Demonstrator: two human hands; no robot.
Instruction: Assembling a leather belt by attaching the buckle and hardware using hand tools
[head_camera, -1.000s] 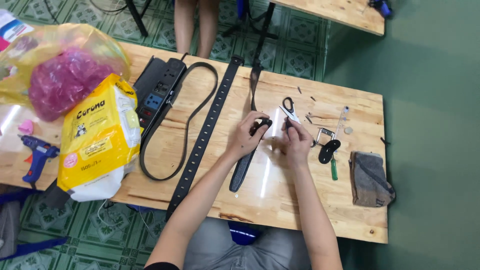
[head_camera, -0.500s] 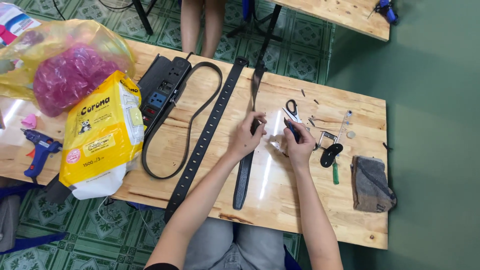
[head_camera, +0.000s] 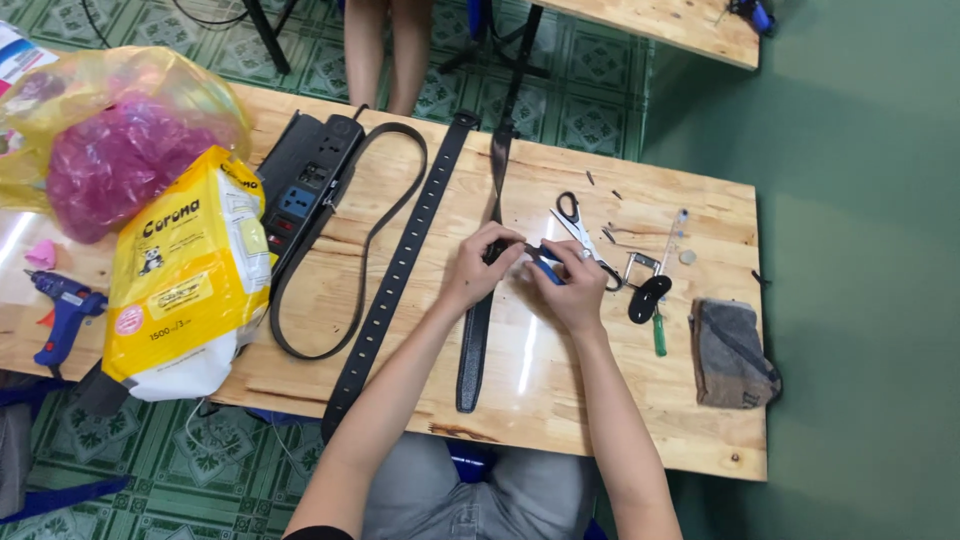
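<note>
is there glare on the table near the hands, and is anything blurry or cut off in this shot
Head view: a bright streak of glare on the wooden table just below the right hand; another shiny patch at the far left edge. Left hand and black belt look sharp. The yellow plastic bag is cropped at the frame's edge.

I see a black belt strap (head_camera: 474, 340) lying lengthwise on the wooden table. Its far part is pinched near a blue-handled tool (head_camera: 547, 270).

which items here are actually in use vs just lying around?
In use: belt pinched by left hand; small blue tool under right hand.
Lying about: scissors, screwdriver, power strip, yellow bag, glue gun, grey pouch.
</note>
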